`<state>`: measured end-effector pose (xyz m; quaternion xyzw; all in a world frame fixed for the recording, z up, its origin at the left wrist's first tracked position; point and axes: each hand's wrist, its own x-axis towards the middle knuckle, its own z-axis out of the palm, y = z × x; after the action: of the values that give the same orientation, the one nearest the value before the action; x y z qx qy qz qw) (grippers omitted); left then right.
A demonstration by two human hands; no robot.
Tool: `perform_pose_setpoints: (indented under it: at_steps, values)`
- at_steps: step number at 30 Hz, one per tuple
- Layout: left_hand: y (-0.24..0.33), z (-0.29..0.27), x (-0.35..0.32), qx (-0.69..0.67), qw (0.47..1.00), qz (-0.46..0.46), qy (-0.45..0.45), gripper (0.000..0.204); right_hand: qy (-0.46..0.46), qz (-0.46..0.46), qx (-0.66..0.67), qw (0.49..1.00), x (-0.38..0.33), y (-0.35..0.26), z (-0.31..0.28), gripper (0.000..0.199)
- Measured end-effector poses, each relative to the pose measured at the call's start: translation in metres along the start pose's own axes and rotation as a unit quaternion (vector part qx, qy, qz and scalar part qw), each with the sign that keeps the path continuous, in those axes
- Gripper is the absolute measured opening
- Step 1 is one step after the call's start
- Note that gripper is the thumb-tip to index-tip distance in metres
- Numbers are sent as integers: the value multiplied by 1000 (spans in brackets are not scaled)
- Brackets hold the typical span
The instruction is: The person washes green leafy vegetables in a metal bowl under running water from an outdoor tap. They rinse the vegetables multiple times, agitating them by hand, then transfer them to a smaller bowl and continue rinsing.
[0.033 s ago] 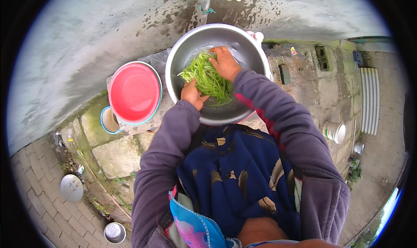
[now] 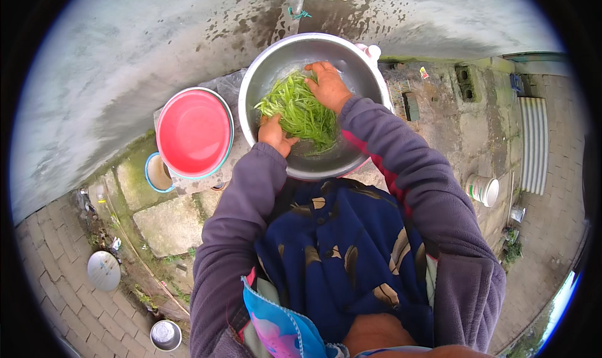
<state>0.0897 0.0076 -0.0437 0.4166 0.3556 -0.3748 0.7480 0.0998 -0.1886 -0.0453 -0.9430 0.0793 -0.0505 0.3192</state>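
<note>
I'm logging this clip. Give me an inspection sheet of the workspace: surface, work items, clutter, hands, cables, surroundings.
Surface: grey ledge, partly hidden by basins.
Work items: thin-cut greens inside a large metal basin.
Clutter: red basin left of the metal one; blue-rimmed bucket beside it; white bucket at right.
Hands: left hand at the greens' near-left side, right hand at their far-right side; both touching, grip unclear.
Cables: nothing seen.
Surroundings: stained grey wall ahead; brick paving at left; corrugated sheet at right.

Head-worn fisheye faces down past near sleeves (image 2: pixel 433 188) into metal basin (image 2: pixel 367 85)
</note>
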Motion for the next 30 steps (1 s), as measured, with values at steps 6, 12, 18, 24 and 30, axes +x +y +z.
perform_pose_setpoints:
  at_steps: [6, 12, 18, 24, 30]
  values:
    - [8, 2, 12, -21, 998, -42, -51, 48, -88, 86, 5, 992, -8, -2, 27, 43]
    - [9, -5, 37, -89, 982, -22, -164, 37, -112, 39, 245, 962, -56, -48, 43, 35]
    - [-2, -4, 1, -30, 999, 4, -30, 44, -5, -45, 29, 999, -2, -1, 12, 34]
    - [0, -3, 6, 37, 997, -60, -27, 52, -73, 62, -22, 995, -15, -7, 22, 43]
    - [-2, -4, 27, -94, 991, -20, -97, 37, -125, 40, 176, 976, -70, -63, 34, 39]
